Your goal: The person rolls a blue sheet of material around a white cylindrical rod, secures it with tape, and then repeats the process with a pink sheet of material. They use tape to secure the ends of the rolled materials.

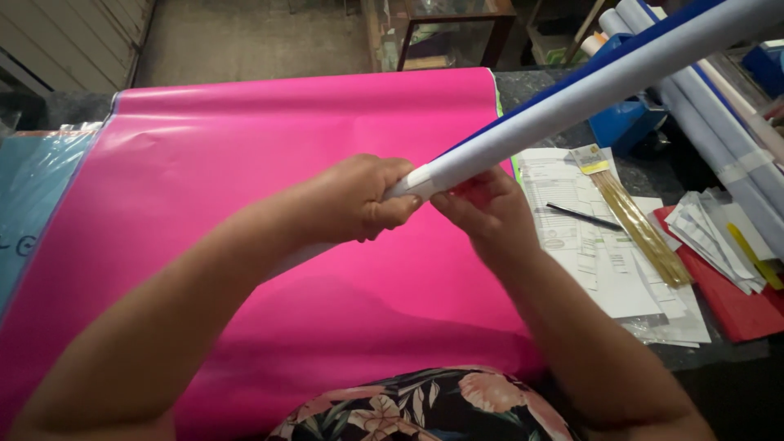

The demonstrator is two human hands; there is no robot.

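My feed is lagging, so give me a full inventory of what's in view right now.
Paper roll: one, pale blue-grey with a white band at its end, held over the table.
Pink sheet: one, bright pink, spread across the table.
Teal sheet: one, left edge.
Printed papers: several, white, right of the sheet.
Black pen: one, on the papers.
Gold stick packet: one, on the papers.
Red folder: one, far right.
Spare rolls: several, pale, upper right.
Left hand: grip closed on the roll's end.
Right hand: fingers at the white band.
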